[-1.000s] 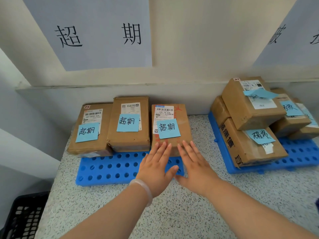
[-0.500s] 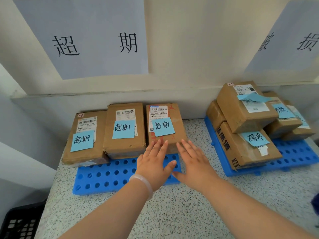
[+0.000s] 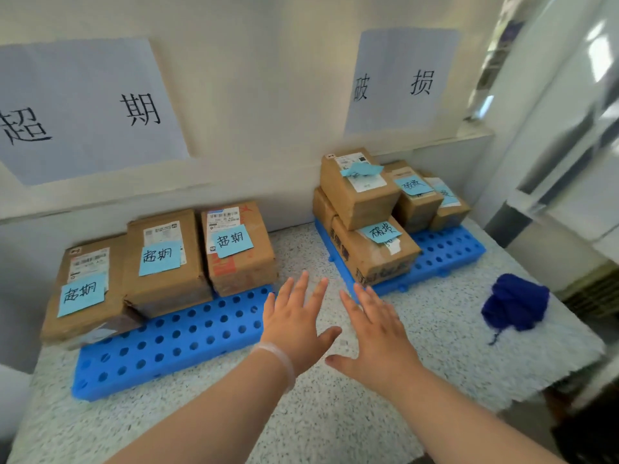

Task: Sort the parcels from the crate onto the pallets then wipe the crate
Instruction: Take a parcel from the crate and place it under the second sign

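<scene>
Both hands are empty. The fingers (image 3: 303, 289) of the left hand (image 3: 294, 326) are straight and spread wide, palm down. The fingers (image 3: 363, 301) of the right hand (image 3: 375, 339) are spread the same way, and the two thumbs nearly meet. A clear bracelet (image 3: 281, 360) circles the left wrist. The hands are held over the speckled tabletop (image 3: 335, 423), above the strip between two blue perforated pallets. Whether they touch the surface cannot be told.

The left pallet (image 3: 174, 346) lies toward the tabletop's left edge. It carries three parcels side by side along its rear half: the left parcel (image 3: 83, 289), the middle parcel (image 3: 164, 259) and the right parcel (image 3: 237, 249). Each bears a blue handwritten note (image 3: 232, 241).

The right pallet (image 3: 445, 252) lies toward the far right corner. A stack stands on it: a front parcel (image 3: 375, 259) with a top parcel (image 3: 358, 189) resting tilted on it. Two back parcels (image 3: 418, 202) stand just beside them, against the wall.

A dark blue cloth (image 3: 516, 303) lies bunched near the right edge, in front of the right pallet and apart from it.

Two paper signs hang on the wall, the left sign (image 3: 83, 108) above the left pallet and the right sign (image 3: 398, 82) above the right pallet.
</scene>
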Motion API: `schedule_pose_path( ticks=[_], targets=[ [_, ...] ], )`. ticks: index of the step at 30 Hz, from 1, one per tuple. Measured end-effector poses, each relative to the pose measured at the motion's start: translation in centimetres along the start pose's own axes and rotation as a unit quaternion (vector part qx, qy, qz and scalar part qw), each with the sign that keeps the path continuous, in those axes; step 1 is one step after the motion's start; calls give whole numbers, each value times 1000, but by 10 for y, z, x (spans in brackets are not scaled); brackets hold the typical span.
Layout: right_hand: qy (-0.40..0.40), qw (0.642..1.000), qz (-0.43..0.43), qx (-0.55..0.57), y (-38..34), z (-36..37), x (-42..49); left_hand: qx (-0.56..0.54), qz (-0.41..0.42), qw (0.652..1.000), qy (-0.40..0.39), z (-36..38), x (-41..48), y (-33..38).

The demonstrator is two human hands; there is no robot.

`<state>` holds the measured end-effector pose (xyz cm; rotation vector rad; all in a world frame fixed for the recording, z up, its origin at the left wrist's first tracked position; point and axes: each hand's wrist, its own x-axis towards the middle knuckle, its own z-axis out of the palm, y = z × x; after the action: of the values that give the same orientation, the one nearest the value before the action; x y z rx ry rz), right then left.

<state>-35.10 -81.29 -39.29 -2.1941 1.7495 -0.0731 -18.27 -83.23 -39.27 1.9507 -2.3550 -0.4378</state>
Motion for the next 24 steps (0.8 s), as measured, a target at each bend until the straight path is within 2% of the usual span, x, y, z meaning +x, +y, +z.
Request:
schedule_pose_path(
  ticks=[11, 17, 24],
  targets=[
    [69, 981, 181, 15, 139, -50, -179, 16, 200, 980, -19, 23, -34, 221],
    [134, 947, 291, 8, 213, -62, -300, 15, 305, 951, -41, 49, -72, 351],
    [178, 899, 399, 34, 260, -54, -412, 15, 406, 911, -63, 87, -125, 456]
  ],
)
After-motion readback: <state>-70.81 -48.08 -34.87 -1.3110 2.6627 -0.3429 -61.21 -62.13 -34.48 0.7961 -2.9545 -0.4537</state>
